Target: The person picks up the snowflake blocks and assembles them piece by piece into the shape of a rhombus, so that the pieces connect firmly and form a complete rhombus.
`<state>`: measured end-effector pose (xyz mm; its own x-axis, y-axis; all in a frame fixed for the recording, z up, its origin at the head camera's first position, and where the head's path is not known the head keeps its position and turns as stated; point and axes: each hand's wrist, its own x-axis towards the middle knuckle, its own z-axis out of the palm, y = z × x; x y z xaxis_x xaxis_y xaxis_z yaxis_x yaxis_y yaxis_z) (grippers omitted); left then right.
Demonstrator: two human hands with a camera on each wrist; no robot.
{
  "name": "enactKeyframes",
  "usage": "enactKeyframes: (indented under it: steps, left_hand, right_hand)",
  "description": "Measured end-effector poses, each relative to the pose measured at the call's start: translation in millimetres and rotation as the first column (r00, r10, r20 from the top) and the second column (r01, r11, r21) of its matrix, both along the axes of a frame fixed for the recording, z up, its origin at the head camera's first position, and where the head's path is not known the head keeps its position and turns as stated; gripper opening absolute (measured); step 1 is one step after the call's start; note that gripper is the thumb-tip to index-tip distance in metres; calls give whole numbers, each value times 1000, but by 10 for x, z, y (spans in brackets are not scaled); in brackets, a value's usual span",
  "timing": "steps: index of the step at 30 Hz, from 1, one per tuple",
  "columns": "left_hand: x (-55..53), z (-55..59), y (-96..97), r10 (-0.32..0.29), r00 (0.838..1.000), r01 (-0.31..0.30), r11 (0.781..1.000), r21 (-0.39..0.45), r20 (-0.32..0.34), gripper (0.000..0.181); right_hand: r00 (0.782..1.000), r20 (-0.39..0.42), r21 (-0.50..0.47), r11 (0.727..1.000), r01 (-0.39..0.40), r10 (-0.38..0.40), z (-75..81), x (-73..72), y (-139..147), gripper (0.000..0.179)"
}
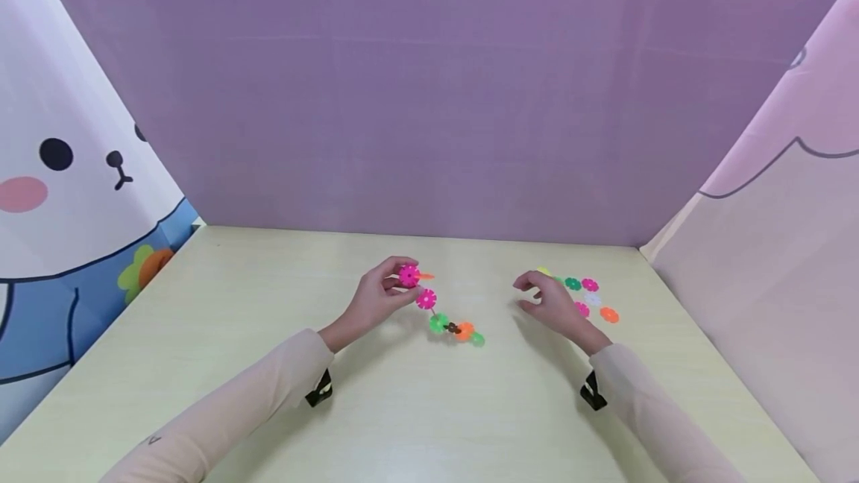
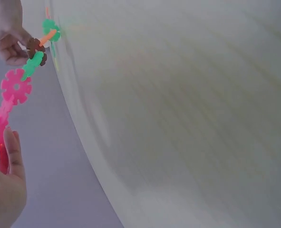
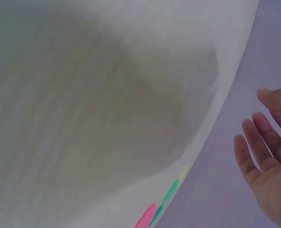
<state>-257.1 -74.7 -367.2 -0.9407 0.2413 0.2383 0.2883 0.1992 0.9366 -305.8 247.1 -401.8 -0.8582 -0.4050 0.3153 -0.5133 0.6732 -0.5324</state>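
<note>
My left hand (image 1: pixel 382 293) pinches the upper end of a chain of interlocking plastic snowflake discs (image 1: pixel 426 299), at a pink disc (image 1: pixel 409 275) with an orange one jutting beside it. From there the chain slants down to the right through pink, green, brown and orange discs to a light green disc (image 1: pixel 478 339). In the left wrist view, pink discs (image 2: pixel 16 86) show just past the fingertips, with green and brown ones farther along. Over the table to the right, my right hand (image 1: pixel 553 308) holds nothing, its fingers loosely bent and apart, also plain in the right wrist view (image 3: pixel 273 175).
Several loose snowflake discs lie beside and behind my right hand, among them a dark green one (image 1: pixel 573 284), a white one (image 1: pixel 592 299) and an orange one (image 1: pixel 609 314). A purple panel (image 1: pixel 429 95) rises behind the pale table (image 1: pixel 403 423), with printed cloth on both sides.
</note>
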Motion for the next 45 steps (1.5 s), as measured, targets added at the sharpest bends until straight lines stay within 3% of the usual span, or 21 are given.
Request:
enactKeyframes:
  steps: [21, 25, 34, 45]
  left_hand:
    - [27, 16, -23, -17, 1000, 17, 1000, -11, 13, 41]
    - [23, 7, -27, -23, 1000, 23, 1000, -9, 13, 40]
    - [29, 7, -26, -21, 1000, 21, 1000, -14, 7, 40]
    - [15, 1, -35, -23, 1000, 23, 1000, -11, 9, 41]
  right_hand:
    - [998, -6, 126, 990, 67, -67, -31, -57, 791, 20]
    - [996, 6, 175, 981, 89, -91, -40, -67, 841, 17]
    - [982, 125, 273, 956, 105, -143, -21, -65, 891, 20]
    - [986, 96, 301, 948, 101, -136, -66, -109, 915, 21]
